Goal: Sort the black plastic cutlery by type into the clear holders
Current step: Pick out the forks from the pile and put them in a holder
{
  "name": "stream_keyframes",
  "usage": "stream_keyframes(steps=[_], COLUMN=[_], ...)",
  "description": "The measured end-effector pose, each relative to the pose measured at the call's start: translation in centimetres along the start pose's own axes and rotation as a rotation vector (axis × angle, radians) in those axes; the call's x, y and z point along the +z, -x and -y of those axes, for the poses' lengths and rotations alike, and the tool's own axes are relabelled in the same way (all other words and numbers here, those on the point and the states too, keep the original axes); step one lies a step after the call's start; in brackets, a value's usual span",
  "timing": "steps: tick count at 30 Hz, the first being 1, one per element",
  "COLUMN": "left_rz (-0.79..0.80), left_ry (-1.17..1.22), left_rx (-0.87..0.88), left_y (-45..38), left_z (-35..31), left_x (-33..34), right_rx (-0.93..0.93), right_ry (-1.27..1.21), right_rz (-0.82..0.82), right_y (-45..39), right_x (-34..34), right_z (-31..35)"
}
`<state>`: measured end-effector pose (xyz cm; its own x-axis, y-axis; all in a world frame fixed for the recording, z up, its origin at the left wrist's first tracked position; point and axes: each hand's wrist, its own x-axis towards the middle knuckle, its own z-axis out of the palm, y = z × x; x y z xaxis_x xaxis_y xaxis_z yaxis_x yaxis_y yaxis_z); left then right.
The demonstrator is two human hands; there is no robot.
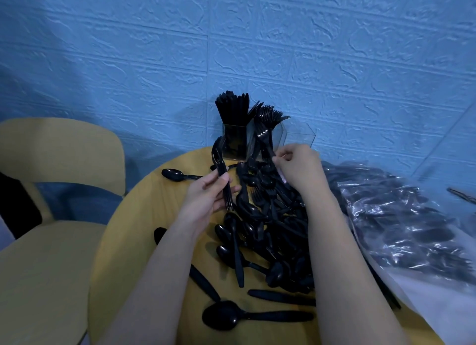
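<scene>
**On the desk: hands in a dark pile**

Against the blue wall, 3 clear square plastic holders [298, 138] stand partly hidden. The left hand [206, 198] grips a bunch of black plastic forks [219, 162]; the right hand [298, 167] pinches 1 black fork [262, 136]. Loose black cutlery [270, 229] blurs together on the round yellow desk [134, 241].

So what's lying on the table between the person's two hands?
In the head view, between the left hand and the right hand lies the far end of the heap of loose cutlery, mostly forks and spoons, on the round table.
</scene>
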<state>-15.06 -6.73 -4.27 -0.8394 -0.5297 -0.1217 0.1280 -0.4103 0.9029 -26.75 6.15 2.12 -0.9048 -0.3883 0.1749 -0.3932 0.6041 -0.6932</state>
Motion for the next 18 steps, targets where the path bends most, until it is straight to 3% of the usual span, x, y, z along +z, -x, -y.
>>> stream_keyframes(steps=[3, 5, 9, 13, 18], left_rz=[-0.001, -0.009, 0.002, 0.051, 0.088], left_ry=[0.01, 0.022, 0.028, -0.021, -0.028], left_rx=[-0.004, 0.0, 0.006, 0.03, 0.049], left_y=[-0.1, -0.1, -0.1, 0.0, 0.2], left_z=[0.1, 0.1, 0.0, 0.0, 0.1], left_x=[-0.1, -0.1, 0.1, 0.0, 0.3], right_rx=[-0.015, -0.017, -0.022, -0.058, -0.059], right_ry=[0.111, 0.012, -0.371, -0.361, -0.263], right_rz=[-0.125, -0.117, 0.149, 0.345, 0.35], right_y=[0.0, -0.1, 0.4, 1.1, 1.1], right_x=[-0.3, -0.7, -0.6, 1.4, 3.6], right_z=[-0.9, -1.0, 0.7, 1.9, 1.6])
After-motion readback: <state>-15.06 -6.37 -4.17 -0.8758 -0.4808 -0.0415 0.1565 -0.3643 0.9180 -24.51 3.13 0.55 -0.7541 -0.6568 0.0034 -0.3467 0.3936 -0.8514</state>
